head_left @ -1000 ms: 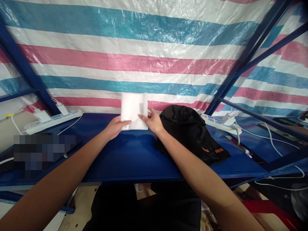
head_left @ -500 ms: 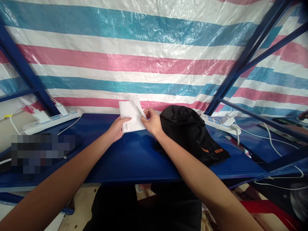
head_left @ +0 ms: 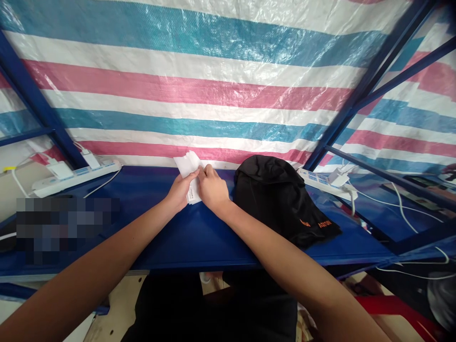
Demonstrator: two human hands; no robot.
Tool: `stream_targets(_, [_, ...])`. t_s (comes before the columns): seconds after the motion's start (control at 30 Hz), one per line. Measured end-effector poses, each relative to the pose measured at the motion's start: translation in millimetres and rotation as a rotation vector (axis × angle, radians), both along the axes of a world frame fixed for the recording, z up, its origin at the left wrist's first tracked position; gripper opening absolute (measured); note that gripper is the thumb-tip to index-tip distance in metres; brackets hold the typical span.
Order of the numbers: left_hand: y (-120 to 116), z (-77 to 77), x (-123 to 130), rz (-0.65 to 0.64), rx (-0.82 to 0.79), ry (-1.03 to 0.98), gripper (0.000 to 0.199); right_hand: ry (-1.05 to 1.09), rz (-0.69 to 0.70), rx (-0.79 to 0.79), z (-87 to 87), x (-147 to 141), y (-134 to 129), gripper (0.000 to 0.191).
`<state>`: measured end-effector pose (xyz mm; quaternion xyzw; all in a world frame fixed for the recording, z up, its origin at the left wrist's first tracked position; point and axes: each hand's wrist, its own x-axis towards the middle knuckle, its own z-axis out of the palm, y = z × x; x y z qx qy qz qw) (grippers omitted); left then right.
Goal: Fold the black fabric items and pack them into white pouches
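White paper (head_left: 186, 164) with small dark print near its lower end is held up over the blue table between both hands. My left hand (head_left: 178, 192) grips its left side, thumb on the front. My right hand (head_left: 213, 188) is closed at the paper's right side, fingers bent and pressed against it, hiding part of it. The paper looks folded or bunched, with a loose upper part leaning left. Just right of my right hand lies a black cloth item (head_left: 278, 194) with orange lettering at its lower edge.
A white power strip (head_left: 76, 178) with chargers and cables lies at the left, above a blurred dark object. Another power strip (head_left: 326, 183) sits behind the black cloth. Blue metal posts and a striped sheet (head_left: 213, 95) bound the blue table (head_left: 199, 242).
My right hand has turned over and moved slightly left and down, closer to my left hand. The paper, spread wider before, now shows narrower and more folded.
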<state>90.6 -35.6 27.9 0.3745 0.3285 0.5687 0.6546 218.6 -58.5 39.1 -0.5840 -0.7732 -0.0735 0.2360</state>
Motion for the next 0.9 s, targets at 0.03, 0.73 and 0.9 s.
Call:
stream_targets(0.03, [3, -1.6, -2, 0.025, -0.024, 0.015, 0.047, 0.000, 0.026, 0.002, -2.9, -3, -1, 0.059])
stream_targets(0.73, [10, 1.9, -22, 0.151, -0.045, -0.062, 0.033, 0.485, 0.337, 0.084, -23.0, 7, 17, 0.048])
stream_targets(0.9, [9, 0.7, -17, 0.135, 0.030, -0.073, 0.038, 0.299, 0.227, 0.076, -15.2, 4, 6, 0.051])
